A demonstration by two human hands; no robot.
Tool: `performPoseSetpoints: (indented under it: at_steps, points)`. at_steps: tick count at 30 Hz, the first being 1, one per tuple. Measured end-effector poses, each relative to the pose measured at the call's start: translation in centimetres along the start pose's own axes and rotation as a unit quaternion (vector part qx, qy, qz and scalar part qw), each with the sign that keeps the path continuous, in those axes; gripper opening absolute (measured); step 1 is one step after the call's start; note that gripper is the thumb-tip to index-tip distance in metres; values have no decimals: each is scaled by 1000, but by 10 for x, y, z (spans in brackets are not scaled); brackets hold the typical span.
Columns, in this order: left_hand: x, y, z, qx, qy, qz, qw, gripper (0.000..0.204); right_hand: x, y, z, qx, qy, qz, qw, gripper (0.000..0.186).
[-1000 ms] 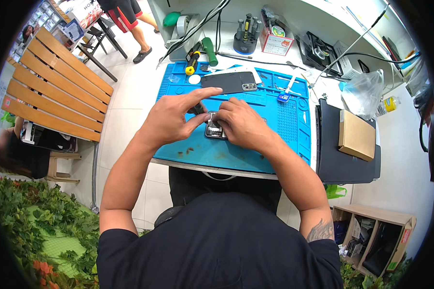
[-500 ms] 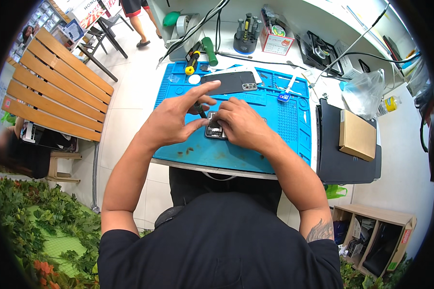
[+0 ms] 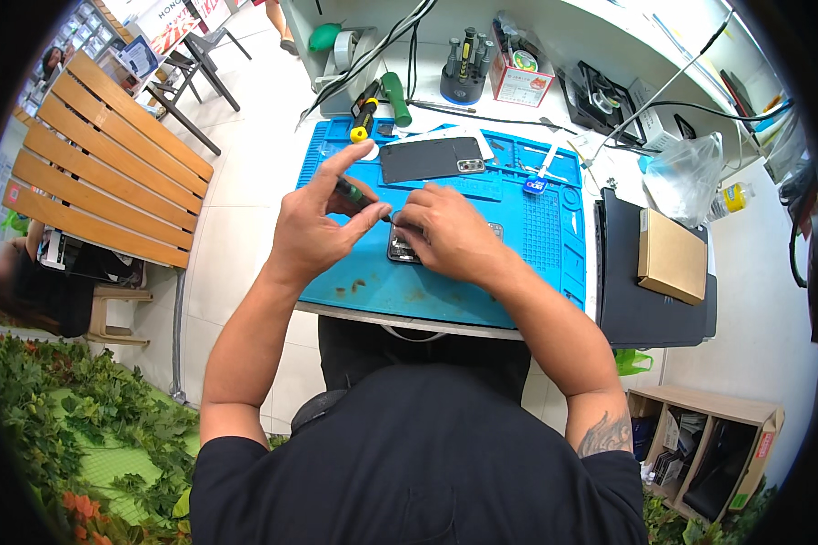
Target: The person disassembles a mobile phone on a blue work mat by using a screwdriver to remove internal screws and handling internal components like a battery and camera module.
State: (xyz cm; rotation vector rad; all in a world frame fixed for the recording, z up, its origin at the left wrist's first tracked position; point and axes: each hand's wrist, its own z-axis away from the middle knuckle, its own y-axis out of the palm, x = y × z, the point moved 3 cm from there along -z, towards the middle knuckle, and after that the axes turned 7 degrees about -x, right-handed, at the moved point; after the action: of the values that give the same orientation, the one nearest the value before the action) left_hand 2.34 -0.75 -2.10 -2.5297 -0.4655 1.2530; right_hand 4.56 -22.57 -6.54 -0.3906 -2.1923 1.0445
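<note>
My left hand [image 3: 314, 232] is closed on a dark green screwdriver [image 3: 351, 191], held slanted with its tip near an opened phone [image 3: 401, 252] lying on the blue mat [image 3: 541, 259]. My right hand [image 3: 453, 238] rests over that phone with its fingers curled and pressed together at the top left part; what they grip is hidden. Beyond my hands lies a dark phone or back panel [image 3: 427, 160] with a camera block, on a white sheet. A blue-and-white small tool [image 3: 535, 183] lies at the mat's right.
Yellow-black screwdriver [image 3: 364, 120], green tool [image 3: 395, 100], screwdriver stand [image 3: 462, 82] and cables sit along the back. Black laptops [image 3: 623, 322] with a brown box [image 3: 673, 259] are at right, near a plastic bag [image 3: 686, 182]. A seated person [image 3: 41, 300] is beside the slatted wooden bench [image 3: 109, 182].
My left hand has moved slightly up and to the right, tilting the green screwdriver so more of it shows. A standing person at the top has walked almost out of view.
</note>
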Motion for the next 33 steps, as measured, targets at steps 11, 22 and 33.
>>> performPoseSetpoints:
  at_steps: [11,22,33]
  points:
    - [-3,-9,14,12,-38,-8,999,82,-78,-30,-46,-109,29,188,976,25]
    - [-3,-12,28,46,-51,-18,998,82,-4,-51,14,101,59,84,990,79]
    - [-5,-5,28,48,-48,-22,997,81,-12,-47,23,104,123,28,987,76]
